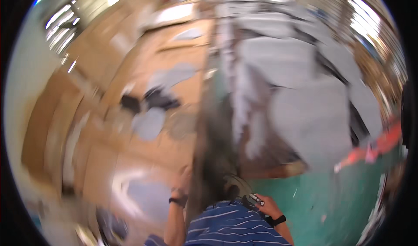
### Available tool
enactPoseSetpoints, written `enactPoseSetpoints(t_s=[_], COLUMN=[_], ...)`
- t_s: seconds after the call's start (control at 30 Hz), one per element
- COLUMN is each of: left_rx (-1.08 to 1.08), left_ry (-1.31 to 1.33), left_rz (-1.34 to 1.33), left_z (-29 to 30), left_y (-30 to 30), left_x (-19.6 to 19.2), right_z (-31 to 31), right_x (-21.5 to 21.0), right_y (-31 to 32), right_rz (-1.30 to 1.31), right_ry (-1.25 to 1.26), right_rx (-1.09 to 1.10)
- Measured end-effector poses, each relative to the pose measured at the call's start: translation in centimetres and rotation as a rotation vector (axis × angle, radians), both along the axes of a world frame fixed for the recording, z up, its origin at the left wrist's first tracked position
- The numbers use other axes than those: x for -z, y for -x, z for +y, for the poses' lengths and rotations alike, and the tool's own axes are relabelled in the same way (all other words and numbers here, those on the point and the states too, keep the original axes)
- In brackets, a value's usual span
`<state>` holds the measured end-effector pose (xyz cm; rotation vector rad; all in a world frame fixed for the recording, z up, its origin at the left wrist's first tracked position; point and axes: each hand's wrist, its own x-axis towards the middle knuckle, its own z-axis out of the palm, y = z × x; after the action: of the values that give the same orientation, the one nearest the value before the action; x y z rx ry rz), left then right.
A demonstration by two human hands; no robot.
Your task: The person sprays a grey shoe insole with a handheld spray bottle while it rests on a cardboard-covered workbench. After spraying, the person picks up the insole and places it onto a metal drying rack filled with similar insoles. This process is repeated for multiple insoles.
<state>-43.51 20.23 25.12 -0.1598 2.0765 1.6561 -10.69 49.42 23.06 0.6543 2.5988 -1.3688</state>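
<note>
Blur runs through the whole view. My left hand (183,180), with a dark band on its wrist, is at the right edge of a brown work surface (126,148). Its fingers are too smeared to read. A pale grey rounded piece (148,196) lies beside that wrist. Close to my striped shirt, my right hand (270,207) is closed around a small black-and-silver object (257,200) whose kind I cannot make out. Further up the brown surface are another grey rounded piece (149,124) and a crumpled black piece (161,98).
Large grey sheets (305,119) with dark gaps between them cover a table on the right. A narrow dark gap (213,132) separates the two tables. Green floor (300,202) shows at lower right, near a red object (374,148). Brown boards (50,124) stand at the left.
</note>
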Motion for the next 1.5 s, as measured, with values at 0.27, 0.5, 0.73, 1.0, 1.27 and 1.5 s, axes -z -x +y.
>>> enactPoseSetpoints(t_s=[0.27,0.5,0.73,1.0,1.27,1.5], left_rx=[-0.270,-0.289,-0.212,-0.595,-0.813,-0.994], left_ry=[0.024,0.305,0.561,0.560,0.058,-0.078], left_rz=[0.205,0.052,-0.059,-0.310,-0.669,-0.747], left_z=[-9.5,-15.2,-20.3,-18.3,-14.7,-15.2], left_y=[-14.8,-24.4,-30.4,-41.2,-48.9,-51.6], left_x=[0.7,6.0,7.2,16.4,20.9,24.1], right_z=[-5.1,-11.2,-15.0,-16.9,-14.9,-16.1], right_x=[-12.1,-22.5,-29.3,-29.6,-28.5,-29.0], right_y=[7.0,8.8,10.6,11.3,10.4,11.1], right_rz=[0.008,0.025,0.117,0.412,0.307,0.483], right_ry=[-0.010,0.033,0.042,0.064,0.040,0.043], right_rx=[-0.477,-0.706,-1.047,-1.055,-1.207,-1.036])
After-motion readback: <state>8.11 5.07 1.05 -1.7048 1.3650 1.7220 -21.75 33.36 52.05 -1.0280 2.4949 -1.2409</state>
